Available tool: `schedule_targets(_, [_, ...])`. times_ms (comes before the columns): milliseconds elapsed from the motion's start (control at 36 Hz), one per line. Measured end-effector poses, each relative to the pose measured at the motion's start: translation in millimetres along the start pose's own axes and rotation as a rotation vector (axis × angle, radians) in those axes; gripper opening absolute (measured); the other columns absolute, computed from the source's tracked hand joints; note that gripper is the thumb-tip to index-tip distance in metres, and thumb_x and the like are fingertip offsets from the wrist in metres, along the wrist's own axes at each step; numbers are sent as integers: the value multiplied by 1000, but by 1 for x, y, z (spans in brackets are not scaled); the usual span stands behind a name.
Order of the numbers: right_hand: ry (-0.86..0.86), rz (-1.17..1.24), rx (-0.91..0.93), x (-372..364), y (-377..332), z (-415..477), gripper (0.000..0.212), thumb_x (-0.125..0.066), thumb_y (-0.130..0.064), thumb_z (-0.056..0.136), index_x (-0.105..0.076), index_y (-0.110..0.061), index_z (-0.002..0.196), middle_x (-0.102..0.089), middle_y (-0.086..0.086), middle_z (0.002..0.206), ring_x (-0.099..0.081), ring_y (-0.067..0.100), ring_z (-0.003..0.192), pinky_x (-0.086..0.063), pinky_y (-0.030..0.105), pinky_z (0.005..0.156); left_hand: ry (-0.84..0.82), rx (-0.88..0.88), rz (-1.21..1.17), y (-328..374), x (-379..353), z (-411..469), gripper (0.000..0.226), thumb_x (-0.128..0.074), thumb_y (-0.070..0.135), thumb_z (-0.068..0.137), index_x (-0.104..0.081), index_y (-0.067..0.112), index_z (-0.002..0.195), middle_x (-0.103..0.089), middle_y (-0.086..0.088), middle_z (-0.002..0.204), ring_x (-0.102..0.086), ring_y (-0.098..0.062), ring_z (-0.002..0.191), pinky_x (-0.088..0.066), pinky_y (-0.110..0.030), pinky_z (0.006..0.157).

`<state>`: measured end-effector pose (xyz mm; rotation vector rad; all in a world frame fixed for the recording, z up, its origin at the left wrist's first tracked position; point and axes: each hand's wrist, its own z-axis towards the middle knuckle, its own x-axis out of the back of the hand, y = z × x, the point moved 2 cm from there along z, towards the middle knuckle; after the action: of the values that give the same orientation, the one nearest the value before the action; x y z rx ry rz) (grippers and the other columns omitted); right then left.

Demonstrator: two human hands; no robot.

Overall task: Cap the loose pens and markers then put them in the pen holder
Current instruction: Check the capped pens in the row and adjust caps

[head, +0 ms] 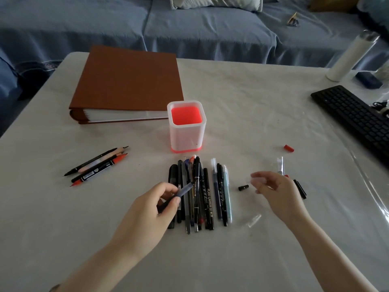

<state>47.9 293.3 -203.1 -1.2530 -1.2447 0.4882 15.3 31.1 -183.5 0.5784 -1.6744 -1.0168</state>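
Pen, grey-blue (pixel 186 189): pinched by the left hand (pixel 151 213) between thumb and curled fingers, near one end, lifted at a slant over the pen row (pixel 207 199). Whether the tip is capped cannot be read.

Right hand (pixel 277 192): blurred and raised just right of the row, fingers loosely bent. Something pale and clear may sit at the fingertips; I cannot tell whether it pinches that or holds nothing.

Handling (judgement): pens are light, stiff, smooth plastic that rolls easily on the cloth.
- Take each at mid-barrel for carrying.
- Take it closer to the tip end for capping, so the cap seats straight.
- Caps are small and slippery and need a fingertip pinch.
- Clear cap (pixel 254 220) is hard to see against the white desk (pixel 252 98).

Loose parts:
- Black cap (pixel 243 187) lies between the row and the right hand.
- Red cap (pixel 288 148) lies well apart toward the keyboard (pixel 353 119).
- Three uncapped pens (pixel 96 165) lie to the left, apart from the row.

Pen holder (pixel 186 127): upright just beyond the row, mouth open, nothing in it. It is likely light and could tip if knocked.

Room: open cloth lies on both sides of the holder. Brown binder (pixel 126 85) sits close behind it on the left. The near desk edge is out of view.
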Motion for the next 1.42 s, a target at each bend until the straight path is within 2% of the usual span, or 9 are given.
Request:
schedule_targets(139, [-99, 341, -43, -8, -27, -14, 4, -63, -9, 80, -64, -12, 82, -73, -1, 69, -69, 9, 70, -54, 15, 63, -5, 6, -90, 7, 1, -3, 15, -59, 15, 85, -61, 30, 84, -64, 10, 83, -59, -13, 64, -46, -17, 56])
schedule_targets(361, [-343, 852, -202, -30, -54, -45, 45, -92, -33, 28, -69, -14, 61, -65, 1, 60, -65, 9, 57, -52, 16, 55, -19, 46, -327, 15, 6, -7, 21, -59, 5, 84, -64, 25, 81, -62, 8, 63, -51, -6, 50, -42, -13, 52])
schedule_targets(556, [-356, 831, -166, -42, -55, -50, 36, -88, -34, 41, -57, -19, 49, -73, 11, 83, -71, 21, 83, -53, 19, 59, -20, 49, -312, 10, 12, -9, 29, -59, 9, 84, -63, 37, 80, -66, 0, 75, -51, -8, 53, -44, -21, 55])
schedule_targets(750, [-356, 535, -111, -45, -62, -54, 4, -56, -7, 78, -58, -4, 79, -69, 10, 62, -66, 17, 54, -51, 20, 48, -24, 48, -302, 9, 14, -12, 20, -63, 16, 83, -64, 36, 81, -67, -5, 78, -52, -8, 54, -44, -24, 55])
schedule_targets(806, [-344, 454, -50, -47, -62, -55, 16, -52, 1, 83, -63, -10, 89, -67, 9, 59, -61, 13, 49, -50, 20, 50, -29, 48, -296, 8, 14, -12, 12, -60, 28, 76, -63, 37, 82, -67, -4, 79, -55, -8, 57, -47, -26, 56])
schedule_targets(889, [-328, 345, 49, -49, -61, -56, 33, -58, 1, 82, -69, -29, 87, -67, 9, 62, -59, 12, 51, -50, 22, 55, -20, 42, -288, 7, 14, -14, 14, -57, 30, 72, -63, 38, 83, -66, -3, 80, -56, -7, 58, -48, -26, 58])
schedule_targets(1083, [-288, 233, 146, -50, -65, -62, 22, -66, -30, 63, -70, -45, 79, -71, 6, 83, -65, 27, 74, -53, 36, 77, -12, 14, -291, 12, 17, -17, 18, -66, 16, 81, -65, 34, 85, -64, -1, 75, -55, -8, 55, -48, -27, 59])
schedule_targets(1250, [-207, 364, 186, -48, -71, -62, 12, -70, -18, 72, -71, -29, 76, -70, -1, 86, -68, 23, 77, -54, 33, 74, -40, 27, -265, 8, 13, -20, 28, -66, 13, 81, -65, 41, 82, -66, 1, 76, -54, -7, 57, -47, -23, 59])
schedule_targets(1417, [-109, 666, 96, -50, -72, -61, 26, -74, -35, 60, -71, -23, 83, -73, 6, 74, -70, 15, 75, -54, 19, 70, -46, 31, -275, 9, 10, -22, 16, -62, 29, 74, -65, 41, 85, -67, 2, 78, -57, -10, 61, -50, -28, 61])
